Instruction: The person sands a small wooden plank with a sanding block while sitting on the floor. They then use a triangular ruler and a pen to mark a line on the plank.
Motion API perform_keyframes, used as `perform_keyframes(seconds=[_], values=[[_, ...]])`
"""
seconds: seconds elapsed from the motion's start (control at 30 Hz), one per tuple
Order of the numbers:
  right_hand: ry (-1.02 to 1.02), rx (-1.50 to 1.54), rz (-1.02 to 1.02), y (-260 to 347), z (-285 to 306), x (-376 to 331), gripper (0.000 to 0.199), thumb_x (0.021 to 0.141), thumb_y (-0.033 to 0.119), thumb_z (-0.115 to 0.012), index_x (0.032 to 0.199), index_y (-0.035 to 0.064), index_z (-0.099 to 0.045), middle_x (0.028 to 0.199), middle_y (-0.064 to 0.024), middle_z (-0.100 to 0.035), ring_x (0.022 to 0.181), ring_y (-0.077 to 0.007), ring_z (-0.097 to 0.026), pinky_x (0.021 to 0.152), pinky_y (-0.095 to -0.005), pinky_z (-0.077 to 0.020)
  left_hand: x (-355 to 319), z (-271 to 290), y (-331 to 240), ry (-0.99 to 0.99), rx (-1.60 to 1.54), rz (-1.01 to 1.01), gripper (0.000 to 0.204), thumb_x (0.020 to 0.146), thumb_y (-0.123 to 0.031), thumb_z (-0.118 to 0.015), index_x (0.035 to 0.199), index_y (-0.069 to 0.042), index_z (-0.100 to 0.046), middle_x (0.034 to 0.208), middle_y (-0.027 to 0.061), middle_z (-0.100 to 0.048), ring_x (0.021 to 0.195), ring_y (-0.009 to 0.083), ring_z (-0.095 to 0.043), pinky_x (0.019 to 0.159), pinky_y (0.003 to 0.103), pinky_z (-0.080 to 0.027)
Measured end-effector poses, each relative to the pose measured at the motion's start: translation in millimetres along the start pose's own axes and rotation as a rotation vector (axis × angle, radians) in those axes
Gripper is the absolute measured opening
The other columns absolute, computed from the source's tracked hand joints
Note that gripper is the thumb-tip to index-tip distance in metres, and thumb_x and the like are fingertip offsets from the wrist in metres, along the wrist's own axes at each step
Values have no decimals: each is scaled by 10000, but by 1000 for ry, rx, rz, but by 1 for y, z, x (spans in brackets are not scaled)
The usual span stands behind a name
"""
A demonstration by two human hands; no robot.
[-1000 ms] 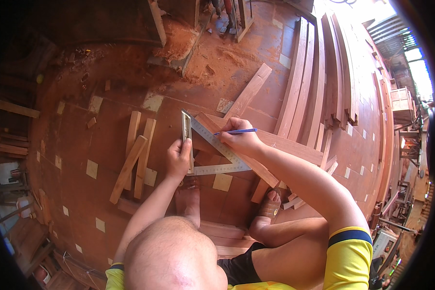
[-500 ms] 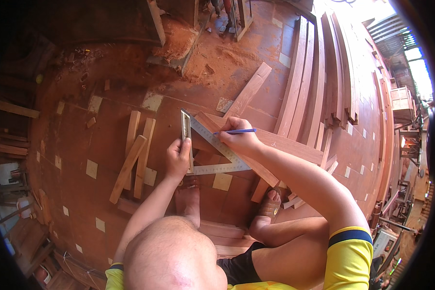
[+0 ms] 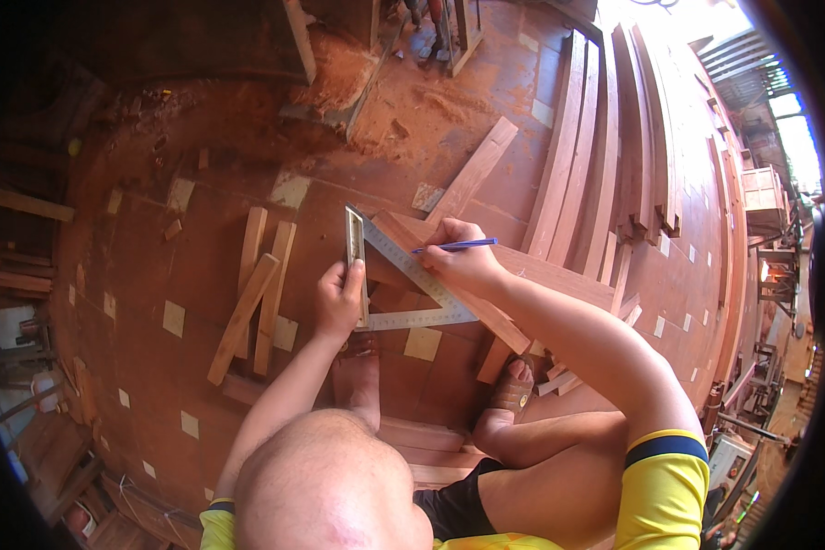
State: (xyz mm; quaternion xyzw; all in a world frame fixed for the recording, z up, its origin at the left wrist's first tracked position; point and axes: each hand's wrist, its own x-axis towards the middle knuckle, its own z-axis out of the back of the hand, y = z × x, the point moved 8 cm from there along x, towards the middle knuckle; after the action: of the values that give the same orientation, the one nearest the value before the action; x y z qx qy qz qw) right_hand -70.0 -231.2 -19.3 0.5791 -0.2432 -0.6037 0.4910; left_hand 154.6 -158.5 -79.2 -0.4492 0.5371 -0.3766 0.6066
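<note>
Steel set square (image 3: 403,293) lies flat on the reddish plank (image 3: 486,293) just ahead of our knees; we note our left hand (image 3: 337,301) closed over its short upright leg, pinning it. The long diagonal blade runs up-left to down-right, and our right hand (image 3: 463,266) rests on the plank beside it, pinching a blue pen (image 3: 458,245) at that edge. Beyond, stacked boards (image 3: 605,156)

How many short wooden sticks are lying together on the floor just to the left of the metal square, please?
3, in a loose pile left of the left hand: one upright, one beside it, and one laid diagonally across them. Others may lie hidden beneath.
</note>
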Motion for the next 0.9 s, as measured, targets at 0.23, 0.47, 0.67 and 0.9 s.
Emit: perform_keyframes(seconds=[0.23, 0.47, 0.67, 0.9], values=[[29, -231, 82, 10, 1, -6, 185, 826, 115, -762, 772, 9, -621, 693, -42, -639, 681, -97, -588, 581, -312, -491, 2, 3, 7, -1, -3, -10, 431, 1085, -331, -630, 755, -72, -535, 647, -38, -519, 598, 60, -481, 524, 299, -402], [49, -202, 55, 3, 4, -7, 201, 820, 114, -759, 763, 9, -598, 673, -37, -600, 687, -89, -555, 576, -324, -477, 1, 1, 1, 1, -7, -10, 442, 1084, -331, -634, 741, -80, -515, 641, -39, -512, 579, 63, -485, 509, 298, -396], [68, -193, 50, 1, 4, -5, 222, 825, 124, -779, 763, 12, -598, 673, -28, -598, 682, -83, -551, 563, -318, -471, 5, 4, 8, 1, 14, -44, 448, 1084, -336, -634, 737, -81, -510, 637, -34, -517, 560, 73, -510, 496, 299, -410], [67, -165, 42, -3, 6, -5, 217, 832, 127, -780, 774, 9, -607, 675, -36, -606, 682, -88, -566, 563, -321, -478, 1, 0, -3, 17, -12, -5, 435, 1083, -359, -632, 763, -79, -537, 641, -24, -531, 542, 90, -554, 481, 303, -484]])
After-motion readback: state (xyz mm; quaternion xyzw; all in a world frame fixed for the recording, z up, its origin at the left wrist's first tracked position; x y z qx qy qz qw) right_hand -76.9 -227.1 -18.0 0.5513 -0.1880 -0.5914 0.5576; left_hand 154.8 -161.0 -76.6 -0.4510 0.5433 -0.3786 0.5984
